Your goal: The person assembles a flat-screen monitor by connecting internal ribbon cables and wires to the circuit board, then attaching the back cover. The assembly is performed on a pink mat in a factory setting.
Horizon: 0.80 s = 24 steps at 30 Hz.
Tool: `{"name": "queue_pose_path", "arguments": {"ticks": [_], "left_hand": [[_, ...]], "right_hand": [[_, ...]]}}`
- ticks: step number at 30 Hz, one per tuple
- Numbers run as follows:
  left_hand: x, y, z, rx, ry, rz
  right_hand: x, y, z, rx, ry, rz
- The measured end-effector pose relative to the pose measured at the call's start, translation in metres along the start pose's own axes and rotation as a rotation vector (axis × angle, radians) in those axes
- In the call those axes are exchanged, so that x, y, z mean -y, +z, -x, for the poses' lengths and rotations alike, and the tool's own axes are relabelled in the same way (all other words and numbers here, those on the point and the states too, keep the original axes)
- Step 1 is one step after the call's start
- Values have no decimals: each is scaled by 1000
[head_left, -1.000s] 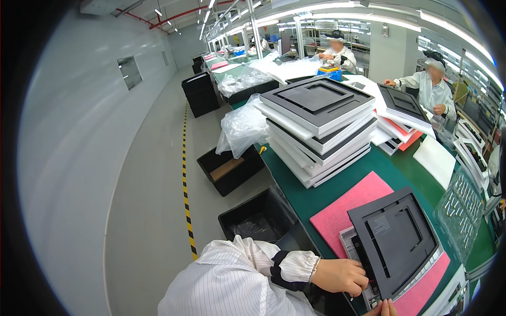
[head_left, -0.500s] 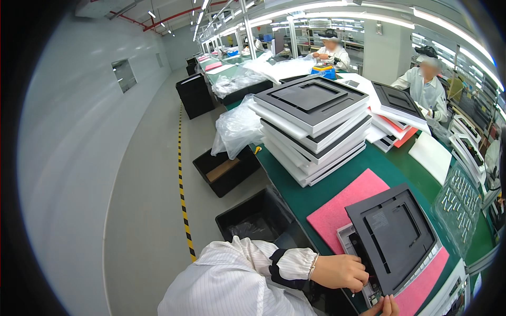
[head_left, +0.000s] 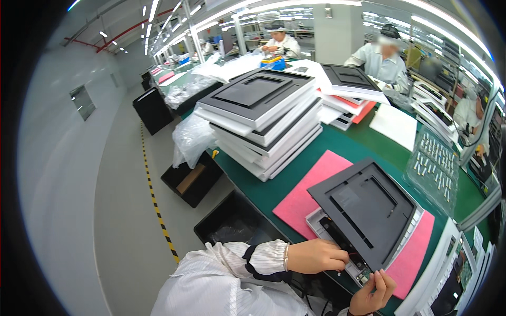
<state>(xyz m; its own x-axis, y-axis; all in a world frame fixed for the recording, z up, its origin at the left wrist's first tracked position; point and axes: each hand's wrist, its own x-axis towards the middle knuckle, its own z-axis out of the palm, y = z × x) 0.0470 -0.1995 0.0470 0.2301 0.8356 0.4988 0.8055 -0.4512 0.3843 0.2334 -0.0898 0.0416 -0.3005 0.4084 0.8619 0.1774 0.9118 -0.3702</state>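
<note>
A dark grey rectangular cover (head_left: 363, 203) with a recessed panel lies tilted over a shallow white housing (head_left: 315, 220), propped up along its near left side. Inside the gap, dark parts and a small green circuit board (head_left: 362, 275) show. My left hand (head_left: 319, 256) reaches in at this gap with its fingers curled together; its fingertips are partly hidden, and what they hold cannot be made out. At the cover's near corner my right hand (head_left: 373, 293) pinches the edge between thumb and fingers. Under the housing is a pink foam sheet (head_left: 295, 210).
A tall stack of similar framed units (head_left: 263, 126) stands beyond the foam. To the right lie a clear tray of small cylindrical parts (head_left: 433, 163) and an opened white unit (head_left: 448, 274). Black bins (head_left: 203, 221) sit left of the bench. Co-workers (head_left: 382, 60) sit across it.
The whole view has swung right, so the bench appears further left. My right hand shows more fully at the cover's corner. My left hand stays at the gap.
</note>
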Motion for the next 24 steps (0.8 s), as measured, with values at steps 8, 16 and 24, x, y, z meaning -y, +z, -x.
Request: {"name": "queue_pose_path", "arguments": {"ticks": [8,16,24], "left_hand": [[3,-10,-15,-39,32,125],[-6,-5,-27,-249,26,152],[-5,-2,-31,-244,42,158]], "right_hand": [[-18,-2,-1,12,-50,5],[-26,-6,-26,12,-116,-38],[-26,-3,-21,1,-112,-39]]}}
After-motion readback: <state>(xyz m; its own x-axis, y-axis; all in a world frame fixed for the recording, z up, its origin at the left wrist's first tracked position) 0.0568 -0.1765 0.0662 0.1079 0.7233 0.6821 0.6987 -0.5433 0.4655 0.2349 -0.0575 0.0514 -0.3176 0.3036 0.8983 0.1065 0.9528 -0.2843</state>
